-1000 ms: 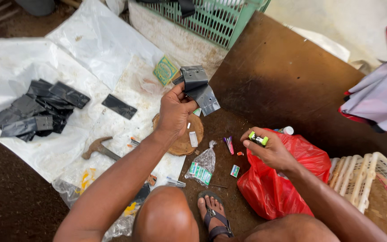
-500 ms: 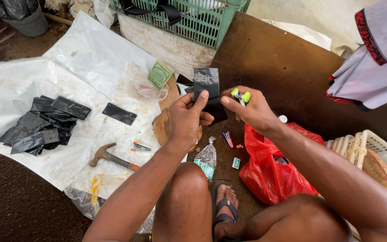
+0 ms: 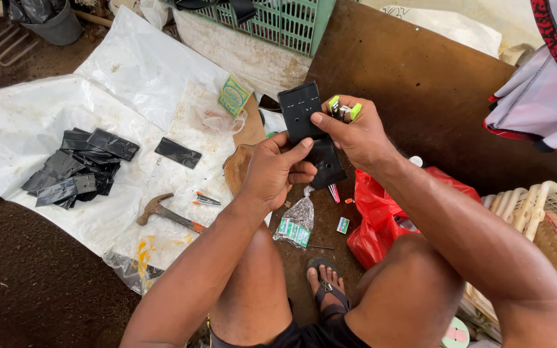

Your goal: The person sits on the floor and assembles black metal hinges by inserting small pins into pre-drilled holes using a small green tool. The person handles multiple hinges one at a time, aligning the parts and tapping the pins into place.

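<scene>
Two hands at work: both meet on one flat black rectangular plastic piece [image 3: 309, 132], raised in front of the seated person, above the ground sheet and clear of it.
Left hand [image 3: 277, 169]: closed around the lower half of the black piece, thumb across its face, so the piece stands upright with its flat side towards the camera.
Right hand [image 3: 356, 132]: forefinger pressed on the right edge of the black piece, steadying it; the other fingers curl round a small lighter with a yellow-green body [image 3: 344, 109], kept in the fist so that it stays to hand.
Black piece, detail: a row of small marks shows near its top edge; its lower end is partly hidden by the left hand.
Stock pile: a heap of like black flat pieces [image 3: 78, 169] lies on the white plastic sheet [image 3: 27, 129], well apart to the left; one single black piece [image 3: 178, 153] lies alone, nearer the hands.
Tools: a claw hammer with a wooden handle [image 3: 166, 214] lies on the sheet, near the left forearm.
Small goods: a clear bag of small green-and-white packets [image 3: 296, 224] lies just below the left hand; a red plastic bag [image 3: 388, 212] sits beside the right knee.
Surroundings: a green plastic crate [image 3: 278, 22] stands beyond; a pale woven basket [image 3: 536, 212] sits at the right.
</scene>
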